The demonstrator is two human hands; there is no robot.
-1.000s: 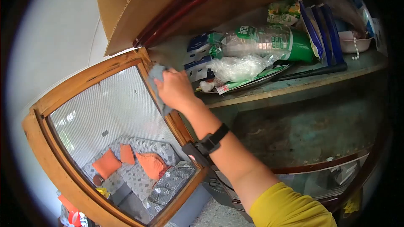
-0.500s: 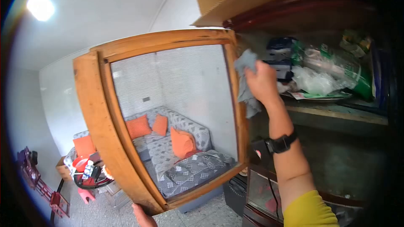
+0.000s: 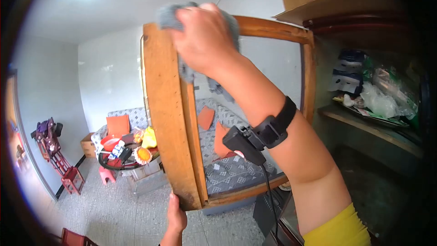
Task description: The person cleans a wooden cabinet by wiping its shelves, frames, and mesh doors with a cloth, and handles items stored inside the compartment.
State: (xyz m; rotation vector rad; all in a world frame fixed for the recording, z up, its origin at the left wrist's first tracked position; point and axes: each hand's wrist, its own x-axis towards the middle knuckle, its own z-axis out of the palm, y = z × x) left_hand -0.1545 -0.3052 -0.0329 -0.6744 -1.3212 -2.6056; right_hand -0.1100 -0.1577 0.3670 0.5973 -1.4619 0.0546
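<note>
My right hand (image 3: 202,38) is closed on a grey cloth (image 3: 169,15), pressed to the top left corner of a wooden-framed screen door (image 3: 165,105). Folds of the cloth hang below the hand, over the mesh panel. At the door's bottom left corner, my left hand (image 3: 175,218) grips the edge. Its thumb shows on the near side, while the other fingers are hidden. The door stands swung out from a dark cabinet. A black strap with a small device (image 3: 246,145) and a cable is on my right forearm.
On the right, a cabinet shelf (image 3: 368,127) carries plastic bags (image 3: 380,100) and packets, with a cardboard box (image 3: 332,7) above. Beyond the door are a patterned sofa with orange cushions (image 3: 118,125), a cluttered round table (image 3: 120,164), a pink stool (image 3: 107,175) and a folded cart (image 3: 52,146).
My right hand and the cloth have moved from the door's right edge to its top left corner. The view has turned left, and my left hand still holds the bottom corner.
</note>
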